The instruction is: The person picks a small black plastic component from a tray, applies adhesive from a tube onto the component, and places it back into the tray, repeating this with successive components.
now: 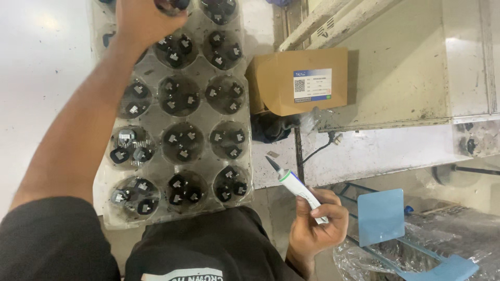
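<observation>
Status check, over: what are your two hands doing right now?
Left hand gripping a black part at tray's far end. Right hand holds pen tool, tip up. Nothing between them.

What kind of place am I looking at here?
Probably a small assembly workshop: a clear plastic tray with round wells of small black parts, a white pen-shaped tool in the right hand, and a brown cardboard box.

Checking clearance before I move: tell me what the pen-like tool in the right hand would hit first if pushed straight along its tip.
The right hand aims the tool up-left. Likely first the tray edge, near its black parts; depth is unclear, so it may pass above.
</observation>
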{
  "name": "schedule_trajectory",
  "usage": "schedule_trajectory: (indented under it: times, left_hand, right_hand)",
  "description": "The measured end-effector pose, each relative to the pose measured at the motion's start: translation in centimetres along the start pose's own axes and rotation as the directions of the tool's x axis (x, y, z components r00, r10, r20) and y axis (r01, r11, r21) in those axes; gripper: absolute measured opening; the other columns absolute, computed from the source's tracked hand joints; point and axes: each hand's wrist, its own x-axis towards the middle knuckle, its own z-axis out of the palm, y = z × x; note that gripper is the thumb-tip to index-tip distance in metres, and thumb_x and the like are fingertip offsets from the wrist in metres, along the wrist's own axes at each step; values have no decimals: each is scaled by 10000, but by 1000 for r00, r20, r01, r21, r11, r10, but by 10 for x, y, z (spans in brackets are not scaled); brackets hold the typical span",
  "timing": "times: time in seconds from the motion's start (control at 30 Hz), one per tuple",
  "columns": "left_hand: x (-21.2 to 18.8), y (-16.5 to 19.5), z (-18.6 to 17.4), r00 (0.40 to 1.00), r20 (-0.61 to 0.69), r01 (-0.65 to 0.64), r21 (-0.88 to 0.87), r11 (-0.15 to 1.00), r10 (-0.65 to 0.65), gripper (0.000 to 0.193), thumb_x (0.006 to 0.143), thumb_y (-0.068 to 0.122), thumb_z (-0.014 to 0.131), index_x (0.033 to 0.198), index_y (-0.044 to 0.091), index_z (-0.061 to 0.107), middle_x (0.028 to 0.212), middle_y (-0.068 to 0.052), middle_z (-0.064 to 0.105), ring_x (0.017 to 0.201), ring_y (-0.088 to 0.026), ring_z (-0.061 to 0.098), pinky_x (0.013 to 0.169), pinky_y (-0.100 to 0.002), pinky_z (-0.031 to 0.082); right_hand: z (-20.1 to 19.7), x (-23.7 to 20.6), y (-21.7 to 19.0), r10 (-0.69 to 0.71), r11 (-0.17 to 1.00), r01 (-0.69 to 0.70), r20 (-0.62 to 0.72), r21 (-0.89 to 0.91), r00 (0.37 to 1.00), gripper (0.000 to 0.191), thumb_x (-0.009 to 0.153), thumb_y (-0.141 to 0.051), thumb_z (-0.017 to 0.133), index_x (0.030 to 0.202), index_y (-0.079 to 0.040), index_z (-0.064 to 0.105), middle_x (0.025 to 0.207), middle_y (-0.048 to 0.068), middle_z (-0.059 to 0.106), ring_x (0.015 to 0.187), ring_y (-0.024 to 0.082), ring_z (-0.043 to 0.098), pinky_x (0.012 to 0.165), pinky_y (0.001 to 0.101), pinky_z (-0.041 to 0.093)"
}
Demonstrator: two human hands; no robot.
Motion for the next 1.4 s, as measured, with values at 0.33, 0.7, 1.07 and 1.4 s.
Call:
schedule_trajectory:
  times: [0.33, 0.7, 1.07, 1.4]
  left_hand:
    - [-214, 101, -74, 913, 341, 321, -939, -121, -224, 370, 865, -198, 693, 1123, 61, 638, 1285, -184, 705, 1170, -230, 700, 953, -334, 627]
    - [-291, 164, -139, 907, 164, 318, -870, 377, -387, 653, 750, -146, 889, 1346, 8, 671, 1199, -129, 642, 894, -138, 611, 770, -263, 583]
    - [-309, 157, -169, 933, 183, 279, -913, 297, -311, 441, 837, -162, 714, 1245, 4, 700, 1240, -90, 652, 965, -130, 761, 849, -260, 670]
    - [-312, 152, -172, 951, 136, 217, -933, 286, -276, 445, 859, -158, 777, 1265, 0, 686, 1173, -73, 650, 984, -123, 744, 851, -249, 669]
  right_hand:
    - [50, -18, -16, 358, 639, -434, 255, 635, 898, 249, 1017, 52, 664, 1035, -75, 451, 1070, 128, 603, 960, 224, 653, 870, 391, 582]
    - [86, -58, -51, -31, 848, -68, 177, 526, 984, 392, 926, 57, 768, 1058, -111, 440, 1070, 192, 658, 982, 275, 713, 865, 352, 635]
    - [97, -69, -63, -225, 959, 185, 179, 216, 958, 437, 817, 175, 771, 932, -110, 461, 957, 169, 690, 914, 296, 721, 815, 388, 634]
    - [104, -75, -68, -243, 944, 192, 171, 269, 955, 397, 871, 61, 817, 936, -118, 468, 918, 115, 661, 942, 260, 707, 854, 404, 656]
